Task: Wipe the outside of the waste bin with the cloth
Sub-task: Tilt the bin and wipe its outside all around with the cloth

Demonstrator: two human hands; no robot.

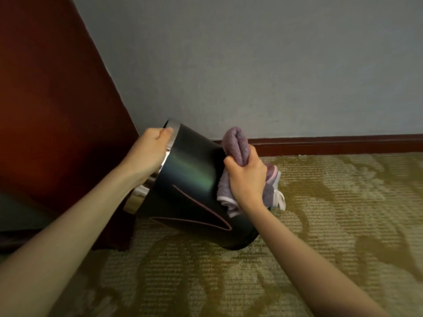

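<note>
A dark, glossy round waste bin (pixel 190 179) with a silver rim lies tilted on the carpet, its mouth turned left and its base resting on the floor at lower right. My left hand (pixel 150 153) grips the silver rim at the top left. My right hand (pixel 247 179) is closed on a bunched purple cloth (pixel 237 143) with a pale edge, pressed against the bin's right side near its base. The inside of the bin is hidden.
A dark red wooden panel (pixel 52 92) stands close on the left, right behind the bin's mouth. A grey wall (pixel 251 65) with a dark red skirting board (pixel 332 143) runs behind. Patterned green-gold carpet (pixel 320 225) spreads to the right and front.
</note>
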